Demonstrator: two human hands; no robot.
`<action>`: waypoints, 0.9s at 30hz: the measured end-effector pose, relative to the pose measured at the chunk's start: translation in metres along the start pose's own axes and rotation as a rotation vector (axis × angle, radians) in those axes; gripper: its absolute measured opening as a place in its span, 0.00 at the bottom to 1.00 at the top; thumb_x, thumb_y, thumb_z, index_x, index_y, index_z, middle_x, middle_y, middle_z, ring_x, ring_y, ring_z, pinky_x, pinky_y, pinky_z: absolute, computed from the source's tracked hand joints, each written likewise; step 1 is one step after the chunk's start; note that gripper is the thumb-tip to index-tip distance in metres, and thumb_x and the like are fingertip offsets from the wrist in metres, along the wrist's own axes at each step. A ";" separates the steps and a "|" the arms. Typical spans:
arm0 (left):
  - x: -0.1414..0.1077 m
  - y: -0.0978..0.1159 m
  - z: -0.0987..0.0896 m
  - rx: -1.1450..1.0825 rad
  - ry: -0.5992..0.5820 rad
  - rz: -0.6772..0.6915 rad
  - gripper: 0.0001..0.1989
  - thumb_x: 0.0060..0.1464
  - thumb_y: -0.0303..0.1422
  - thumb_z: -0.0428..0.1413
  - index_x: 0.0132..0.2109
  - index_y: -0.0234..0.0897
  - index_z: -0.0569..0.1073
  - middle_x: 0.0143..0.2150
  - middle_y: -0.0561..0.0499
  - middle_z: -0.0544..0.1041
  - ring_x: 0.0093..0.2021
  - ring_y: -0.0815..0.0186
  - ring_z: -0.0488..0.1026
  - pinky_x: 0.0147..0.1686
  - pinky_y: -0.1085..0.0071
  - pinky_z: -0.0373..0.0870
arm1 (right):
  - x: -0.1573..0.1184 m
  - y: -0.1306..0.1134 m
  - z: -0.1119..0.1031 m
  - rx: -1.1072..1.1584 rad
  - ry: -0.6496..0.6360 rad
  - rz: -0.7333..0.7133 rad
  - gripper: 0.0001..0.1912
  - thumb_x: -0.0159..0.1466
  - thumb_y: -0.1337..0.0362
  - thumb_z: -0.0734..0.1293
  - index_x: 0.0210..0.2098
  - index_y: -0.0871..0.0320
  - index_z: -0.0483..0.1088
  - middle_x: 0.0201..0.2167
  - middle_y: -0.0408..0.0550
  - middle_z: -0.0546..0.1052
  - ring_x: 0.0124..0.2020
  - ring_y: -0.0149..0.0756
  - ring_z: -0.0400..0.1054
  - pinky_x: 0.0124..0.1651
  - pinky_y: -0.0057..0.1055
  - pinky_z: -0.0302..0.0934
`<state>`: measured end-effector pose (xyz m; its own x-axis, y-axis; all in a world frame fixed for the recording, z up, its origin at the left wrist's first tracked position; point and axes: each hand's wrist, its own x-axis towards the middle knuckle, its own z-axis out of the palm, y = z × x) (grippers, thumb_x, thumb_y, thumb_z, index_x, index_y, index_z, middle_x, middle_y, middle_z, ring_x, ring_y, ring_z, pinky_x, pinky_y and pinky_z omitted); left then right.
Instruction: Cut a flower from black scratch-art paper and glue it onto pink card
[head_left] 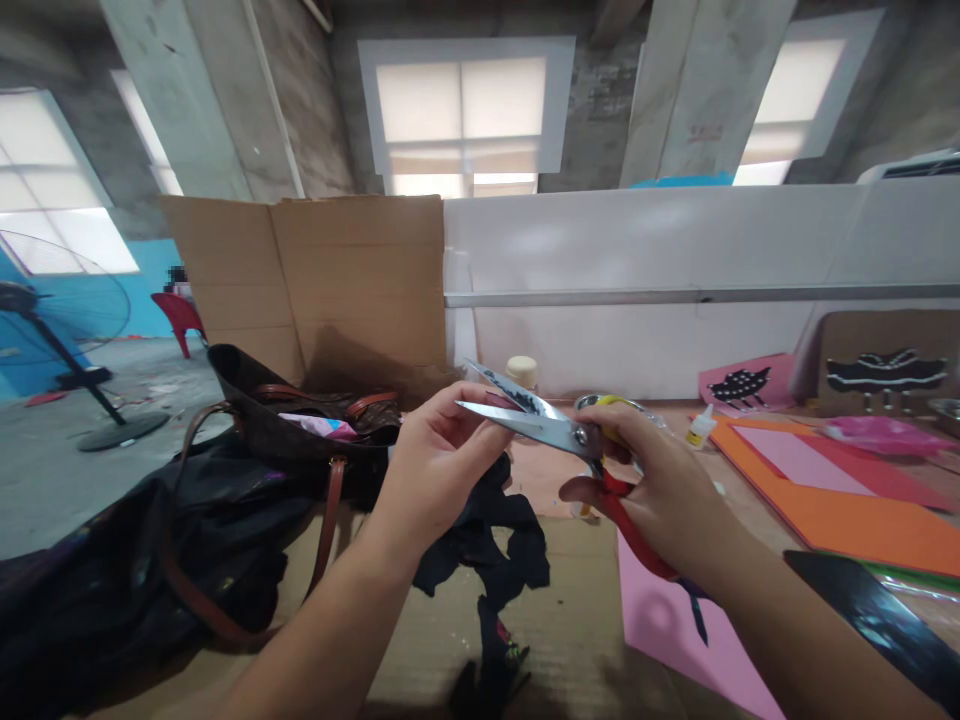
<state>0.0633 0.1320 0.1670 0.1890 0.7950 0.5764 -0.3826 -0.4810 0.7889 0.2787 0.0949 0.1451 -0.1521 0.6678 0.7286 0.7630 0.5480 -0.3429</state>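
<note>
My right hand (664,475) grips a pair of scissors (536,428) with red and yellow handles. The blades are spread apart and point left, their tips reaching my left hand (442,455). Dark smudges or bits show along the upper blade. My left hand is closed, thumb against fingers, beside the blades; what it pinches is hidden. Below it, cut black cloth (487,545) with holes lies on a cardboard sheet (585,610). I cannot tell whether the cloth's upper end reaches into my fingers.
At left lie a brown handbag (360,408) and a black bag or jacket (135,560). Pink paper (652,610) lies under my right forearm. Further right are orange sheets (795,490), a small glue bottle (700,428) and a black glossy object (870,610). A cardboard screen (360,280) stands behind.
</note>
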 end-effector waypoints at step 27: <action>-0.007 -0.005 0.015 0.064 -0.059 -0.060 0.05 0.57 0.31 0.65 0.33 0.38 0.78 0.33 0.54 0.84 0.37 0.70 0.81 0.41 0.77 0.77 | -0.006 -0.019 -0.001 0.767 0.123 0.204 0.12 0.67 0.64 0.72 0.48 0.48 0.70 0.37 0.40 0.76 0.37 0.31 0.73 0.39 0.27 0.68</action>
<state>0.0774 0.1233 0.1622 0.2637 0.8006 0.5381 -0.3111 -0.4574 0.8330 0.2653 0.0800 0.1481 0.0485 0.7562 0.6525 0.1175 0.6444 -0.7556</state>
